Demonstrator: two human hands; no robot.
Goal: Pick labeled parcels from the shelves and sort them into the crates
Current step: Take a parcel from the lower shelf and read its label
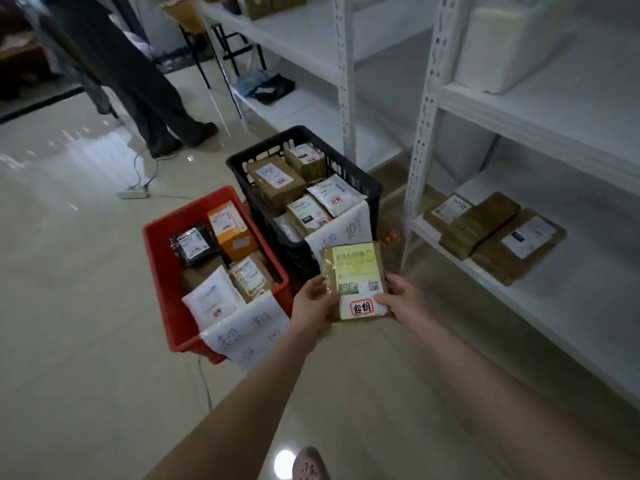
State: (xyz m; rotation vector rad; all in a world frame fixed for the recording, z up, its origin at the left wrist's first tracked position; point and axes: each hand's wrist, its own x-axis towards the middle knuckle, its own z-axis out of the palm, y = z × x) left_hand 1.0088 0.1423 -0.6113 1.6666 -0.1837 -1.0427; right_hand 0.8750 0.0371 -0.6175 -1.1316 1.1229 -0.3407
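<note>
The left hand [313, 299] and right hand [403, 299] each curl fingers round a side edge of a flat brown parcel [356, 271] with a yellow-white label, QR code and red-framed stamp, held over the glossy beige floor [69, 271] just beside the black crate [374, 192], near the red crate [162, 271] and white shelves [519, 116].

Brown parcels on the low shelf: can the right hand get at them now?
Probably not: the right hand shares its grip on the labeled parcel with the left hand. The way looks free; the brown parcels lie at the open front of the shelf.
</note>
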